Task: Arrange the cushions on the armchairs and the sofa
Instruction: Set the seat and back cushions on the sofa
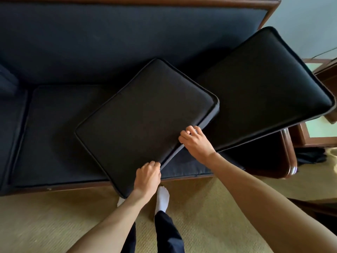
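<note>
A dark square cushion lies skewed on the seat of the dark sofa, its near corner hanging past the front edge. My left hand grips that near edge. My right hand holds the cushion's right edge, fingers curled over the piping. A second dark cushion leans tilted over the sofa's right end, resting on the wooden armrest. A fitted seat cushion lies flat on the left.
A wooden side table with a pale top stands right of the sofa, dark cloth on the floor beside it. Yellow woven carpet covers the floor. My white-socked feet stand close to the sofa front.
</note>
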Available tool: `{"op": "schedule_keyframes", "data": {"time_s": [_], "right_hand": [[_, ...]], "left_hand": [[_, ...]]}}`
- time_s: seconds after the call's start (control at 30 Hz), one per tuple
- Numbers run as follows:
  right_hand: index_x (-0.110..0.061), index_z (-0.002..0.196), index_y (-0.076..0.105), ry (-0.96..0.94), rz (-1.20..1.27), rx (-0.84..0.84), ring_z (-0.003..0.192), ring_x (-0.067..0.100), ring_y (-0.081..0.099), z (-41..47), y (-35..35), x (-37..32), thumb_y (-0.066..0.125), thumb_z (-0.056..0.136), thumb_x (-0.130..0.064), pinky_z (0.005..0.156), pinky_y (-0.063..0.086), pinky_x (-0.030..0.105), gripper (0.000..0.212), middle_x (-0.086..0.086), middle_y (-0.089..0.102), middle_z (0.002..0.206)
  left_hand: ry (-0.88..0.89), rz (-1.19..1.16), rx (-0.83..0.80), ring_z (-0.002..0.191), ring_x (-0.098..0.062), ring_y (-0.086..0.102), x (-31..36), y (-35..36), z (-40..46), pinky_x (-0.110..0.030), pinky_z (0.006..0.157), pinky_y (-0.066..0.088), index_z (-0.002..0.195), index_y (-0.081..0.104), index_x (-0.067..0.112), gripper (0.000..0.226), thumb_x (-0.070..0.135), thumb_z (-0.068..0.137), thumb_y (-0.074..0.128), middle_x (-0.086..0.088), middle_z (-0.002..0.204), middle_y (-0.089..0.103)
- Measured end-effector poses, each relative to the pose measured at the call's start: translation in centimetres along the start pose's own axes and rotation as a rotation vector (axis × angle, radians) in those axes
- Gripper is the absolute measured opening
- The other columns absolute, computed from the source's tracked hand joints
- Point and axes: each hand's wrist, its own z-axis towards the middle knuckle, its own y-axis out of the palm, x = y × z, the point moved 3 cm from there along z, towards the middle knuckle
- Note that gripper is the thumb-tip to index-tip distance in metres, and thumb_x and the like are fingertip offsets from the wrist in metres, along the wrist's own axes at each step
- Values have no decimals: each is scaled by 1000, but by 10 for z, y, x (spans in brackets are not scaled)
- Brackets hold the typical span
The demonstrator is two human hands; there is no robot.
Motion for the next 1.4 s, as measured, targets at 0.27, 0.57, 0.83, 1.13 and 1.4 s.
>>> {"op": "schedule_keyframes", "data": {"time_s": [0.27,0.57,0.83,1.13,1.4], "right_hand": [[-12,78,61,-18,177,-136,77,27,60,42,-67,-16,65,75,-1,64,50,37,11,5,60,78],[-11,103,58,23,421,-286,104,26,52,148,-170,-58,59,96,-19,82,42,38,11,7,59,105],[-18,140,41,169,361,-31,129,30,39,179,-157,-100,51,88,-64,111,27,55,70,7,44,137],[-26,155,-14,148,113,-280,149,36,6,204,-149,-74,82,70,-47,121,0,55,130,12,13,160],[-22,152,13,112,71,-333,132,31,37,233,-148,-31,90,49,-42,116,24,42,130,10,34,142]], "left_hand": [[-98,-197,-10,72,-9,66,-43,-103,-19,-20,63,54,82,66,22,12,27,83,76,6,79,68],[-40,-200,-72,51,-3,58,-151,-273,-22,-25,61,51,54,64,24,22,15,58,83,13,50,59],[-91,-269,84,65,-8,66,-221,-323,13,-33,75,57,59,67,25,19,18,63,84,10,62,68],[71,-142,265,117,-19,51,-189,-286,21,-42,99,40,134,49,26,73,55,70,68,6,128,55],[-52,275,209,127,-29,42,-202,-267,53,-52,109,28,152,14,25,129,51,50,88,-7,137,43]]}}
